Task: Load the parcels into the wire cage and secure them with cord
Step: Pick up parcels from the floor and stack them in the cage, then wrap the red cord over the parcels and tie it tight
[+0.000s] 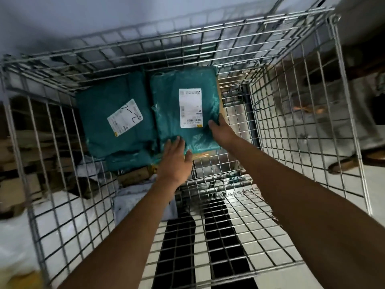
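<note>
I look down into a wire cage [312,126]. Two teal plastic-wrapped parcels lie side by side at its far end. The left parcel [108,113] carries a tilted white label with handwriting. The right parcel [185,105] has an upright printed label and lies on something brown, a cardboard edge showing at its right and near sides. My left hand [175,159] lies flat with straight fingers on the right parcel's near edge. My right hand [221,130] holds that parcel's near right corner, thumb on top and fingers hidden at the side.
Below the left parcel lie a brown cardboard piece [135,176] and a pale bag [137,201]. The cage's near and right floor is bare mesh [239,215]. Brown boxes [25,163] and white bags sit outside the left wall. A sandalled foot [354,161] stands outside the right wall.
</note>
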